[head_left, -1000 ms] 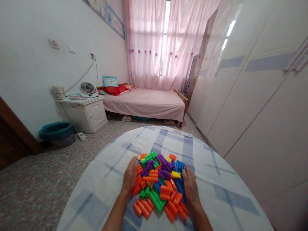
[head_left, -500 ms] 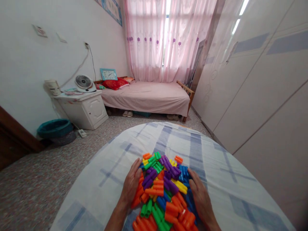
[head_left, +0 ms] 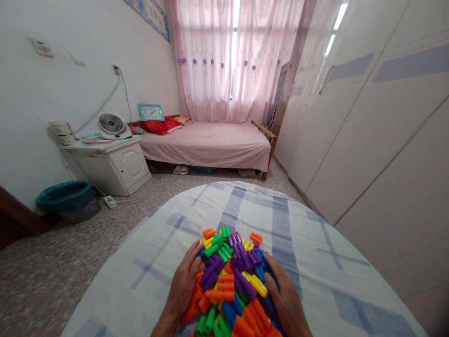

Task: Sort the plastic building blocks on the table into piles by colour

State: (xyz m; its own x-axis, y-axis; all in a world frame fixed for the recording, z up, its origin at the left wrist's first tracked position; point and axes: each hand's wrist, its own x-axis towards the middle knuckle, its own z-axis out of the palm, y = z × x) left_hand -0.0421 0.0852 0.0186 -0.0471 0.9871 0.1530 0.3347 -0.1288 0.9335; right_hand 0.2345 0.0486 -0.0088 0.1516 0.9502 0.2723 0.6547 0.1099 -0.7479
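A heap of plastic tube-shaped building blocks (head_left: 231, 276), orange, purple, green, blue and yellow, lies on a round table covered with a white and blue checked cloth (head_left: 301, 262). My left hand (head_left: 182, 288) lies flat against the heap's left side, fingers stretched out along the blocks. On the right side my right hand (head_left: 286, 299) presses against the pile the same way, fingers extended. Neither hand grips a block; both cup the pile between them.
Beyond the table are a bed with pink sheets (head_left: 210, 142), a white bedside cabinet (head_left: 112, 164) carrying a small fan (head_left: 112, 125), a teal basin (head_left: 63, 196) on the floor, and white wardrobe doors (head_left: 368, 117) along the right wall.
The heap and both hands have slid nearer to me, toward the table's near edge, with the blocks squeezed into a narrower, taller pile. The view has shifted slightly leftward.
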